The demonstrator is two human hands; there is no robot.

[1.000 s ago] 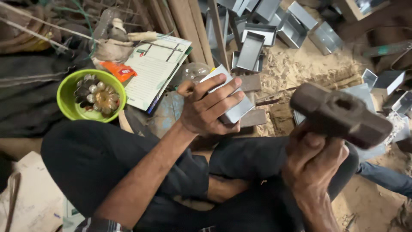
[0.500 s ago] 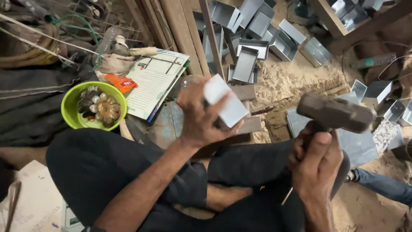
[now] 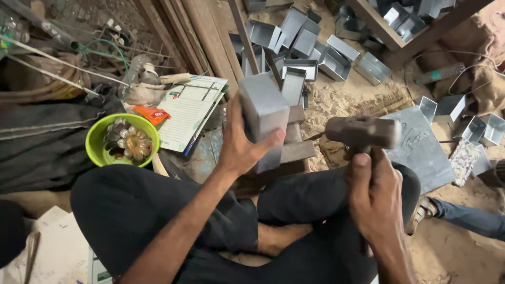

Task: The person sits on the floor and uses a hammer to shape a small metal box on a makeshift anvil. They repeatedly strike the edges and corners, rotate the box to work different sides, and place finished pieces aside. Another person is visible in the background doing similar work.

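My left hand (image 3: 243,147) grips a grey sheet-metal box (image 3: 264,108), held upright over a metal bar (image 3: 294,150) that lies on the ground in front of my crossed legs. My right hand (image 3: 374,194) is closed round the handle of a heavy hammer (image 3: 363,132), whose dark head hangs just right of the box, a short gap away. A flat grey metal sheet (image 3: 421,150) lies on the sandy floor behind the hammer.
A heap of folded metal boxes (image 3: 310,47) lies ahead, more boxes (image 3: 476,129) at the right. A green bowl (image 3: 97,142) with round metal pieces sits left, beside an open printed booklet (image 3: 189,110). Wooden planks (image 3: 205,37) lean ahead. Another person's foot (image 3: 421,213) shows at the right.
My left hand has turned the metal box from tilted to upright and lowered it toward the bar. The hammer has swung leftward, closer to the box.
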